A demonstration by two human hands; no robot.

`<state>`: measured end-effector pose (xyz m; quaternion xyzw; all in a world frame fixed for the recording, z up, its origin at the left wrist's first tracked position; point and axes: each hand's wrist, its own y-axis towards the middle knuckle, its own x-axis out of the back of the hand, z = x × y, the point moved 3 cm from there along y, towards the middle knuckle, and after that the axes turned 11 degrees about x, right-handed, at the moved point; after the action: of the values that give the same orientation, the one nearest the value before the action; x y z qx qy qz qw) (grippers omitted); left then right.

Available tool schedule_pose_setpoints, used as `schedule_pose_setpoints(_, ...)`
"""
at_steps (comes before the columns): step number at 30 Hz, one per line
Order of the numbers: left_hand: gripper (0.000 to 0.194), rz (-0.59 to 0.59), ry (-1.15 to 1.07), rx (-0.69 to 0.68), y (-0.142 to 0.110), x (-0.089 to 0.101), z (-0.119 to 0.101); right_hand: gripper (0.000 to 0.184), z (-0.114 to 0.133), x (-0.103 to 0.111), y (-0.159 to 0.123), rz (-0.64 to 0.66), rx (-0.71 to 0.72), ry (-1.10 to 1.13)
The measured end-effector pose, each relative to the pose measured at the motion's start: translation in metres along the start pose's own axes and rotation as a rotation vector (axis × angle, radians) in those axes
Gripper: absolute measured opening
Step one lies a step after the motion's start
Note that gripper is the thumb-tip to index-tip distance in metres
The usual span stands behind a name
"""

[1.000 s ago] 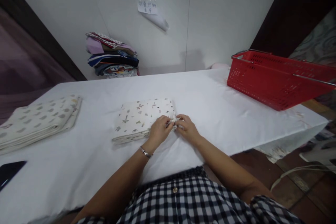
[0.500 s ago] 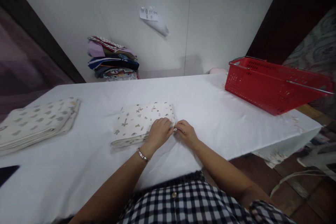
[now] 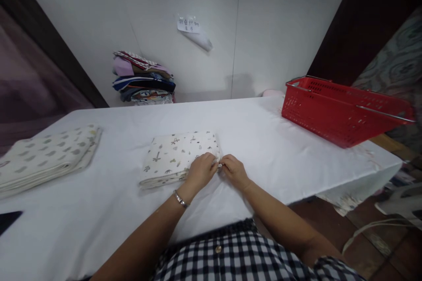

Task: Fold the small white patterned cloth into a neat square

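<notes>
A folded white cloth [image 3: 178,153] printed with small grey, brown and green motifs lies flat in the middle of the table. At its near right corner, my left hand [image 3: 201,169] has its fingers closed on the edge, covering part of the cloth. Just to the right, my right hand [image 3: 234,170] pinches the same corner between thumb and fingers. The two hands' fingertips almost meet there. Exactly which layers they hold is hidden by the fingers.
A second folded cloth [image 3: 49,153] with grey spots lies at the left, with a dark flat object [image 3: 9,220] nearer me. A red basket [image 3: 336,114] stands at the right end of the white-covered table [image 3: 257,127]. Behind is a pile of folded fabrics [image 3: 143,79].
My head view has tilted up slightly, so everything sits lower in the picture. Both hands stay at the cloth's corner; the right fingers have drawn closer together into a pinch.
</notes>
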<state>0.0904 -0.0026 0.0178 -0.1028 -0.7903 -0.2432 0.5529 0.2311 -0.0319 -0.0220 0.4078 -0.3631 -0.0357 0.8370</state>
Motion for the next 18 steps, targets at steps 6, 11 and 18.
schedule_pose_setpoints(6, 0.012, -0.005, 0.045, -0.024, 0.001, 0.002, -0.003, 0.022, 0.0, -0.001, 0.0, -0.007, 0.026, -0.029)
schedule_pose_setpoints(11, 0.011, -0.006, 0.042, -0.046, -0.002, 0.002, -0.003, 0.021, 0.001, -0.001, 0.0, -0.011, 0.017, -0.029)
schedule_pose_setpoints(18, 0.015, -0.003, 0.033, -0.078, -0.01, -0.005, -0.005, 0.018, 0.001, 0.0, 0.001, 0.003, 0.043, -0.023)
